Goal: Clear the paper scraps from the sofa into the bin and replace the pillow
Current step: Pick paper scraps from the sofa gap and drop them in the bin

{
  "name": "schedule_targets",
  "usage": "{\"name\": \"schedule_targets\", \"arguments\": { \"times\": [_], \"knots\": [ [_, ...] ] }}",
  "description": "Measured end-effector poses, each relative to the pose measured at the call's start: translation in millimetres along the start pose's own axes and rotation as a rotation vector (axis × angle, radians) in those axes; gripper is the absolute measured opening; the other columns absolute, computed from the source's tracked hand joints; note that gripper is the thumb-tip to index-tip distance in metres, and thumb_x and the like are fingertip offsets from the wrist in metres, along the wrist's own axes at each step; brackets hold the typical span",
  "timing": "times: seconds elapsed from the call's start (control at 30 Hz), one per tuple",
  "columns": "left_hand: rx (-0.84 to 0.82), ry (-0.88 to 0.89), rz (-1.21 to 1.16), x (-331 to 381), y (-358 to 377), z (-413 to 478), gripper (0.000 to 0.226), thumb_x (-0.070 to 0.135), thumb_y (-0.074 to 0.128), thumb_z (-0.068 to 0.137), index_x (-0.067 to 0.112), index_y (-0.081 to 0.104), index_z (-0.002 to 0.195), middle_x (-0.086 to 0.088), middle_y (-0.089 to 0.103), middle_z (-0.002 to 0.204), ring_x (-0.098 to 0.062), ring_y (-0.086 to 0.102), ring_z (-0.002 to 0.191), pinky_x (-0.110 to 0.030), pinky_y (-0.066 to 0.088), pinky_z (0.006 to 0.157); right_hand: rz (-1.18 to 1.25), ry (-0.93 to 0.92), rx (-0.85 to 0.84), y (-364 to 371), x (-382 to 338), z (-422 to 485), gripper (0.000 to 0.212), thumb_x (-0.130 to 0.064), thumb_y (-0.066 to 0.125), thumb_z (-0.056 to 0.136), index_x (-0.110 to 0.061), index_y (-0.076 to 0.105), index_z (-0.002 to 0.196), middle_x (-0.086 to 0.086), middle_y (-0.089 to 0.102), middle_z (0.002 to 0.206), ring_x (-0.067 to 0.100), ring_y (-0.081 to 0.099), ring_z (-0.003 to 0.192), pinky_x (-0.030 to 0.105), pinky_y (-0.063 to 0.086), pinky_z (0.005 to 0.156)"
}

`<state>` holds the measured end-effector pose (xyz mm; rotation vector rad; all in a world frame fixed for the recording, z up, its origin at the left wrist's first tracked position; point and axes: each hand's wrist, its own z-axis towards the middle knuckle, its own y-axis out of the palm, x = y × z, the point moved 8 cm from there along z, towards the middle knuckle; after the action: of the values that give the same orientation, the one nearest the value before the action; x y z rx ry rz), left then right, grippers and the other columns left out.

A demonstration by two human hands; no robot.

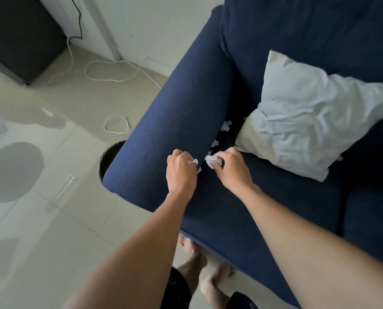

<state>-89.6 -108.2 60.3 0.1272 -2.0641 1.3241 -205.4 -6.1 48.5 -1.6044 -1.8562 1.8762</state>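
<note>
Head view looks down on a dark blue sofa (pixel 275 197) with a wide padded armrest (pixel 170 121), and I use this armrest as the reference for all places. Both hands work at the seam where the armrest meets the seat cushion. The left hand (pixel 180 169) rests on the inner edge of the armrest, with fingers curled closed around a small white paper scrap (pixel 193 161) that sticks out between them. The right hand (pixel 231 169) is just beside it on the seat side, pinching a bigger crumpled scrap (pixel 210 161); the two hands are near each other but do not touch.

More loose paper scraps (pixel 225 126) lie farther along the same seam — some of them close to the corner of a pale wrinkled pillow (pixel 308 114). The pillow lies tilted on the seat, to the right of the armrest, and leans toward the backrest.

On the outer side of the armrest, down on the tiled floor (pixel 52 219), stands a dark bin (pixel 110 157), half hidden behind the armrest's front end. A white cable (pixel 117 123) lies in loops on the floor beyond the bin.
</note>
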Motion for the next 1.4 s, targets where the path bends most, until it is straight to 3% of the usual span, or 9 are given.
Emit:
{"name": "schedule_targets", "arguments": {
  "times": [0.27, 0.4, 0.47, 0.57, 0.77, 1.03, 1.23, 1.33, 1.4],
  "knots": [
    [-0.007, -0.113, -0.180, 1.7, -54.8, 63.2, 0.035, 0.011, 0.049, 0.092, 0.010, 0.060, 0.126, -0.005, 0.060, 0.123, -0.026, 0.059, 0.103, -0.030, 0.048, 0.073, 0.045, -0.030, -0.014, -17.9, -70.5, 59.4, 0.016, -0.026, 0.059, 0.091, -0.012, 0.068, 0.090, 0.002, 0.056, 0.097, 0.022, 0.059, 0.083, 0.039, 0.052, 0.071],
    [-0.022, -0.166, -0.269, -23.2, -70.4, 105.0, 0.013, 0.009, 0.051, 0.085, 0.007, 0.061, 0.076, -0.003, 0.051, 0.076, -0.019, 0.042, 0.067, -0.028, 0.035, 0.053, 0.067, -0.007, -0.040, 7.6, -100.1, 95.6, 0.020, -0.027, 0.059, 0.091, -0.009, 0.065, 0.086, 0.002, 0.056, 0.094, 0.025, 0.060, 0.079, 0.040, 0.052, 0.071],
    [-0.013, -0.199, -0.289, -42.2, -86.6, 120.6, 0.015, 0.009, 0.053, 0.086, 0.012, 0.062, 0.074, -0.002, 0.052, 0.082, -0.017, 0.042, 0.065, -0.021, 0.037, 0.054, 0.073, -0.008, -0.071, 27.7, -122.0, 112.5, 0.025, -0.031, 0.059, 0.091, -0.008, 0.062, 0.082, 0.003, 0.056, 0.092, 0.026, 0.059, 0.076, 0.040, 0.052, 0.069],
    [0.067, -0.259, -0.322, -75.1, -116.6, 148.2, 0.017, 0.011, 0.055, 0.092, 0.006, 0.070, 0.100, -0.001, 0.048, 0.110, -0.008, 0.047, 0.075, 0.000, 0.036, 0.052, 0.100, -0.047, -0.097, 58.4, -161.6, 141.1, 0.024, -0.028, 0.059, 0.090, -0.007, 0.062, 0.081, 0.003, 0.054, 0.091, 0.025, 0.055, 0.072, 0.034, 0.048, 0.062],
    [0.150, -0.485, -0.249, -164.7, -150.8, 189.3, 0.023, 0.023, 0.058, 0.089, 0.016, 0.071, 0.108, -0.003, 0.066, 0.116, -0.022, 0.060, 0.109, -0.030, 0.046, 0.088, 0.126, -0.114, -0.200, 130.4, -225.5, 185.0, 0.010, -0.015, 0.062, 0.086, -0.006, 0.064, 0.089, 0.003, 0.056, 0.097, 0.020, 0.055, 0.082, 0.029, 0.047, 0.069],
    [0.144, -0.607, -0.277, -222.1, -161.6, 202.4, 0.026, 0.020, 0.054, 0.091, 0.012, 0.067, 0.113, -0.009, 0.063, 0.117, -0.028, 0.060, 0.106, -0.029, 0.043, 0.083, 0.063, -0.095, -0.336, 190.0, -252.8, 198.2, 0.008, -0.013, 0.060, 0.084, -0.006, 0.064, 0.084, 0.010, 0.065, 0.096, 0.026, 0.060, 0.086, 0.029, 0.045, 0.068],
    [-0.014, -0.750, -0.256, -291.1, -157.5, 213.4, 0.031, 0.017, 0.049, 0.093, 0.022, 0.042, 0.064, 0.005, 0.040, 0.065, -0.026, 0.044, 0.078, -0.028, 0.039, 0.071, -0.066, -0.009, -0.630, 264.8, -277.2, 194.5, 0.030, -0.013, 0.053, 0.089, -0.010, 0.063, 0.117, 0.012, 0.061, 0.125, 0.029, 0.057, 0.115, 0.042, 0.048, 0.099],
    [-0.124, -0.727, -0.256, -291.2, -147.0, 213.9, 0.025, 0.024, 0.048, 0.097, 0.009, 0.066, 0.103, -0.009, 0.064, 0.090, -0.031, 0.059, 0.093, -0.031, 0.046, 0.081, -0.119, 0.017, -0.681, 265.4, -271.9, 194.7, 0.043, -0.007, 0.048, 0.090, -0.014, 0.054, 0.132, 0.011, 0.052, 0.140, 0.030, 0.050, 0.128, 0.040, 0.043, 0.107],
    [-0.155, -0.726, -0.242, -291.9, -144.1, 213.6, 0.041, 0.028, 0.047, 0.098, 0.010, 0.054, 0.134, -0.012, 0.061, 0.129, -0.031, 0.056, 0.120, -0.034, 0.044, 0.099, -0.123, 0.013, -0.675, 263.6, -269.3, 193.8, 0.046, -0.002, 0.045, 0.090, -0.016, 0.054, 0.133, 0.010, 0.052, 0.141, 0.028, 0.050, 0.128, 0.036, 0.044, 0.106]
  ]
}}
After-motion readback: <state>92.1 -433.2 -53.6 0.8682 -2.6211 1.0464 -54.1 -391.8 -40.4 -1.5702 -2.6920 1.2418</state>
